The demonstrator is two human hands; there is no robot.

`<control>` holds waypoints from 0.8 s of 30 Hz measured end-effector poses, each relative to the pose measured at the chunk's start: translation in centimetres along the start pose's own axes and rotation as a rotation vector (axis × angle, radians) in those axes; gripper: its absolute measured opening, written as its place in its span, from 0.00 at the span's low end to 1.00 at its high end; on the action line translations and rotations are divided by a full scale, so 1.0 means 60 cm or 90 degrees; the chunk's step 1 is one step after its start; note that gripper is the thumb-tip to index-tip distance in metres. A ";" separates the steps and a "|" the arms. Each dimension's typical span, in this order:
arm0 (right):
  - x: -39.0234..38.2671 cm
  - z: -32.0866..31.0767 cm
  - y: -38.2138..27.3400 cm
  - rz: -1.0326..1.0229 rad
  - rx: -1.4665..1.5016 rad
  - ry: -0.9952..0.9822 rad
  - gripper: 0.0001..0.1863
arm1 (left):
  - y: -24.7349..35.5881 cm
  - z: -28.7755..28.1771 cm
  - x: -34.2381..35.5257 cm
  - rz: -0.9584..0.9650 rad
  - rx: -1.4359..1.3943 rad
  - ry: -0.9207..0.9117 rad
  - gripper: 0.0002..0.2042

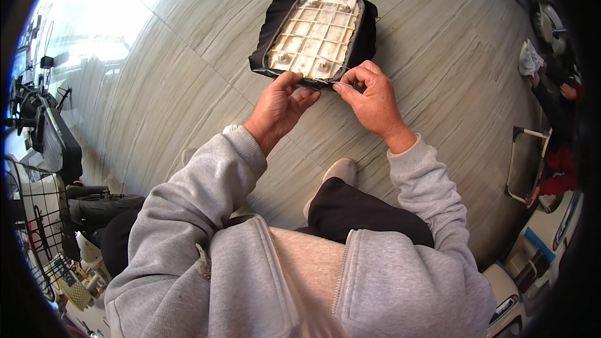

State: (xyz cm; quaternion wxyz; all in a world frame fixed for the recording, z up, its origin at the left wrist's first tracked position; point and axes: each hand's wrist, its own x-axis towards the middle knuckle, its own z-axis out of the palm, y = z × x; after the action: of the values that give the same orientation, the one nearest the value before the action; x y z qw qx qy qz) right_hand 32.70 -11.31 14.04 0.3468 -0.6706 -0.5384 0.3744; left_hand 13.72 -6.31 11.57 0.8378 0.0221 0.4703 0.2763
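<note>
Black-covered pad [315,35], ribbed side up, long axis forward, slightly right

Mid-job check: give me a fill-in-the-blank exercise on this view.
The left hand and right hand touch the cushion cover at its ____ edge, not its far one.
Around the ribbed panel, that cover is coloured ____.
The wire basket is on the picture's ____ side.
Missing words: near; black; left.
</note>
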 end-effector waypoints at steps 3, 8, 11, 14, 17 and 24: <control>0.004 -0.002 0.001 -0.005 0.002 -0.012 0.07 | 0.005 -0.002 0.002 -0.001 0.002 -0.013 0.13; 0.018 -0.013 -0.002 -0.011 0.024 0.028 0.07 | 0.014 0.003 -0.002 0.027 0.005 0.003 0.12; 0.026 -0.019 -0.005 -0.102 -0.077 0.040 0.11 | 0.018 0.005 -0.004 0.027 0.015 0.014 0.13; 0.028 -0.014 -0.010 -0.216 -0.159 0.061 0.15 | 0.029 0.001 -0.003 0.004 0.066 0.008 0.17; 0.029 -0.016 -0.013 -0.230 -0.167 0.043 0.19 | 0.036 -0.001 -0.003 0.004 0.075 0.016 0.17; 0.022 -0.004 -0.014 -0.052 -0.056 0.016 0.25 | 0.048 -0.001 -0.008 0.018 0.098 0.029 0.10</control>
State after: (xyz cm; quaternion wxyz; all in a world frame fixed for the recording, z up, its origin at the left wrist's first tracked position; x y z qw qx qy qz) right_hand 32.71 -9.88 14.69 0.3384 -0.6675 -0.5769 0.3273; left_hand 12.20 -4.16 12.77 0.8189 0.0871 0.5085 0.2516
